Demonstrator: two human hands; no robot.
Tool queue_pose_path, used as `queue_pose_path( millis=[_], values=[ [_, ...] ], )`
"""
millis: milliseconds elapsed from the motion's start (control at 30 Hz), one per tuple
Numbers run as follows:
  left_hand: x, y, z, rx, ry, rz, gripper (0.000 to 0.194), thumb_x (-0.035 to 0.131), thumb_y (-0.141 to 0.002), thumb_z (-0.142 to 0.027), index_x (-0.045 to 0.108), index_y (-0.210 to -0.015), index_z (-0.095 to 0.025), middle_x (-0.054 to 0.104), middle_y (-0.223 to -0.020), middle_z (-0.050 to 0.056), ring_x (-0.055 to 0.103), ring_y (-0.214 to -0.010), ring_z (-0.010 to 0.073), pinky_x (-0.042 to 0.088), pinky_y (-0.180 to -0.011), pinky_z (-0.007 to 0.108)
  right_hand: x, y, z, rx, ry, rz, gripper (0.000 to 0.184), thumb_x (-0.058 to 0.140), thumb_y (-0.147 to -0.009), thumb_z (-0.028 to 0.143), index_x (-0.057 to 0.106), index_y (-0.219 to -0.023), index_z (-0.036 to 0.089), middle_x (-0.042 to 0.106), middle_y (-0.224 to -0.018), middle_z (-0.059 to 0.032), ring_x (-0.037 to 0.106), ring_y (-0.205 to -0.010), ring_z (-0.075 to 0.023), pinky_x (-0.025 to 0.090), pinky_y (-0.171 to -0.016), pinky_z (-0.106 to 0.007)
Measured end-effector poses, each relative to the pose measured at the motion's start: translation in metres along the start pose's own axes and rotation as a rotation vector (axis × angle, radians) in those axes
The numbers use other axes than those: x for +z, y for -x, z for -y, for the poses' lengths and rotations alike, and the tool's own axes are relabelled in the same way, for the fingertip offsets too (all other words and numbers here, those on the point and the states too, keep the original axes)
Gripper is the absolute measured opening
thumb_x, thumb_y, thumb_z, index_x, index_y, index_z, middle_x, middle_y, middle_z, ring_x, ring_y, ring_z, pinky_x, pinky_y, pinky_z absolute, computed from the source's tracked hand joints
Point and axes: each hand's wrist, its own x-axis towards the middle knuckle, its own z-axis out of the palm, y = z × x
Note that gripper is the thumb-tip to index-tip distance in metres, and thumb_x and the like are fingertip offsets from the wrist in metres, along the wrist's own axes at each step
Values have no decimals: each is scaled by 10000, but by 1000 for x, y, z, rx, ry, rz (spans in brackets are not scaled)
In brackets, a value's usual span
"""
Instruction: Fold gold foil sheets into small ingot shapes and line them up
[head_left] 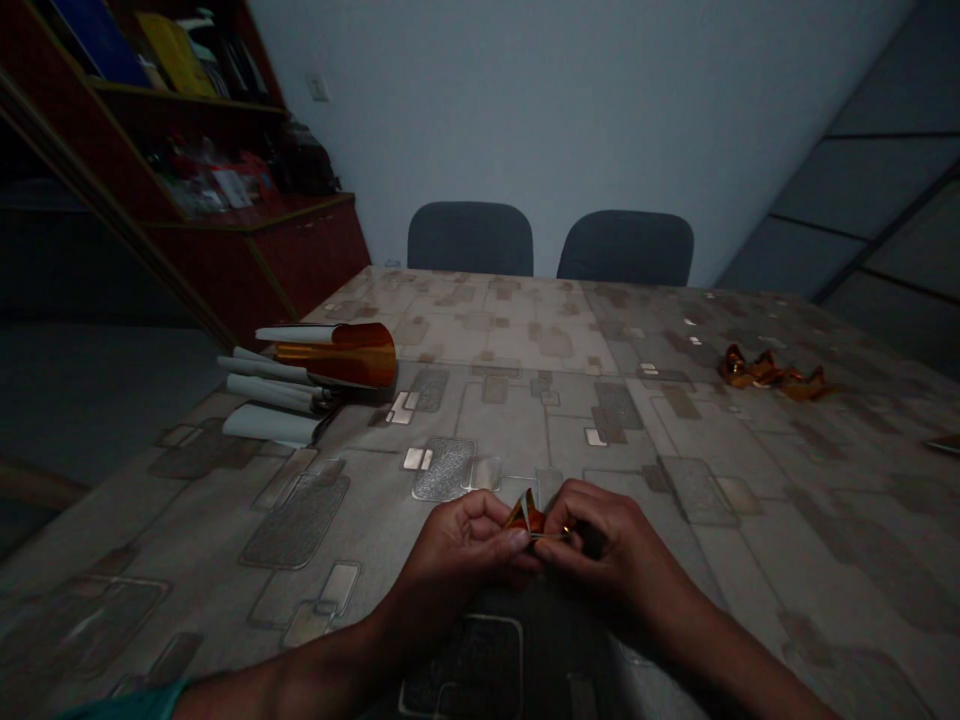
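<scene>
A small folded piece of shiny gold foil paper [526, 512] is held between both hands near the front of the table. My left hand [474, 535] pinches its left side with thumb and fingers. My right hand [596, 530] is closed on its right side, with a bit of gold showing by the fingers. A pale inner face shows on the raised fold. Its lower part is hidden by my fingers.
On the left lie curled gold-and-white foil sheets [337, 355] and several rolled pale sheets [271, 425]. Crumpled gold folded pieces [772, 375] sit at the right. The patterned tablecloth [525, 420] covers the table. Two grey chairs [471, 238] stand behind it; a wooden cabinet [300, 250] is at back left.
</scene>
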Motion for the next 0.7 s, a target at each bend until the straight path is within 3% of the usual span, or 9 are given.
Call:
queue_pose_path(
  millis=[133,300,400,567,700],
  values=[
    [2,0,-1,37,0,-7,321,798,-771,-389,592,-768,-144,743,-692,50,694,-634,142,525,-623,227,4,0,0,-11,-22,-6,155,674,-784,159,577,-676,214,566,-663,20,510,-607,-142,344,-554,-267],
    [6,3,-1,43,73,13,297,786,-791,-360,583,-774,-144,760,-754,65,688,-645,128,511,-628,213,9,-1,3,82,-85,-38,157,667,-734,171,518,-732,218,556,-648,37,481,-566,-127,323,-519,-254],
    [7,5,1,63,101,10,295,796,-783,-340,580,-750,-142,727,-675,28,651,-588,99,477,-581,179,9,-1,5,115,-148,-31,178,690,-720,189,523,-774,219,563,-655,39,493,-579,-130,336,-528,-255],
    [9,6,0,105,114,-15,286,797,-784,-329,582,-747,-144,693,-640,-4,622,-561,80,472,-573,172,2,3,3,209,-370,26,338,736,-723,284,549,-997,222,588,-797,10,527,-672,-152,391,-582,-272],
    [8,5,-2,118,102,-32,283,797,-779,-337,589,-757,-146,726,-765,29,670,-681,114,517,-676,219,-2,4,-1,186,-432,32,206,679,-781,296,560,-930,216,583,-786,-1,522,-671,-151,390,-587,-280]
  ],
)
